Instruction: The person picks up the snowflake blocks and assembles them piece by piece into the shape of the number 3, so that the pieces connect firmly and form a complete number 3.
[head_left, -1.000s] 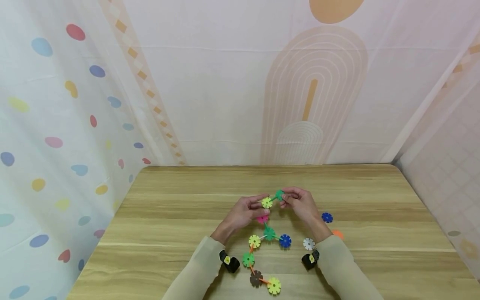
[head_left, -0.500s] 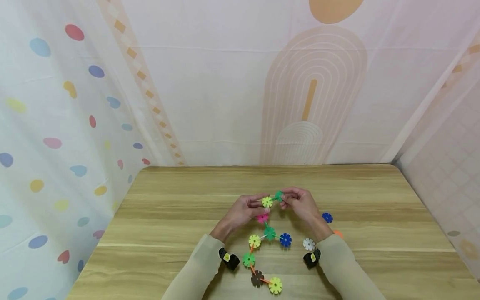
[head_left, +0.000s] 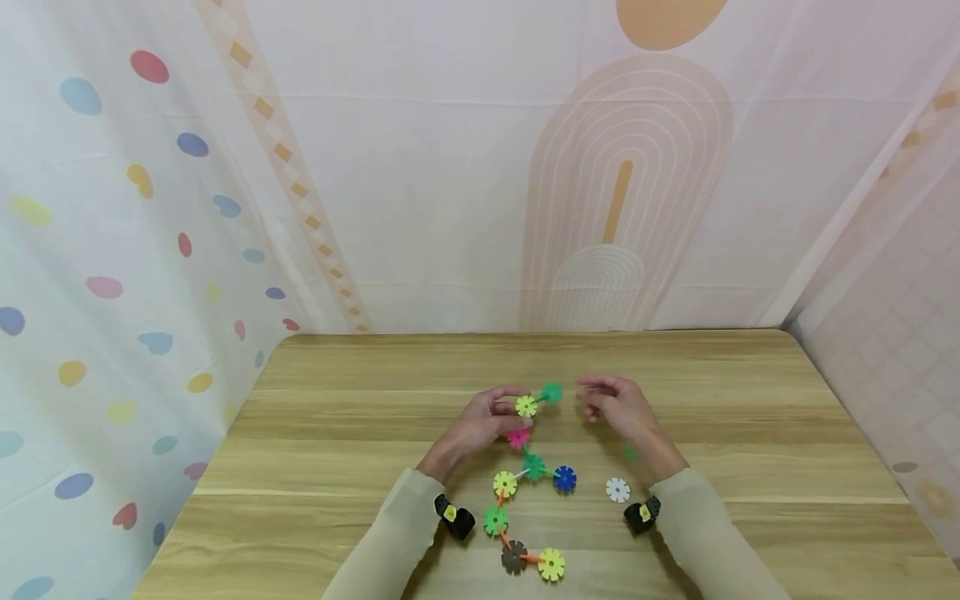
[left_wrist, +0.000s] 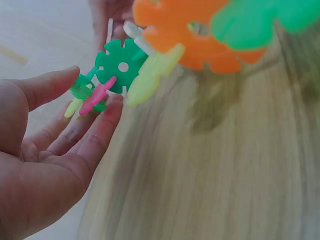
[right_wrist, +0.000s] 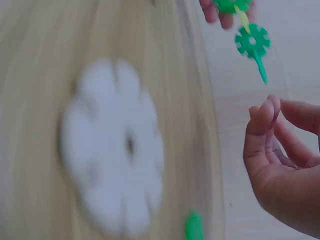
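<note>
Green and yellow discs on the chain of toy discs (head_left: 534,467), far end pinched by left hand (head_left: 480,425) just above wooden table (head_left: 360,417), right hand (head_left: 618,408) just beside, fingers loosely curled, holding nothing, white disc (head_left: 617,489) loose near right wrist.

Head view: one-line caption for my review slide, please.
Left hand holds the top of a snowflake-disc chain over a wooden table; right hand hovers beside it, empty.

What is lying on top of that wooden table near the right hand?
On the wooden table beside the right hand lies a white flower-shaped plastic disc. The right forearm covers what lies beneath it.
</note>
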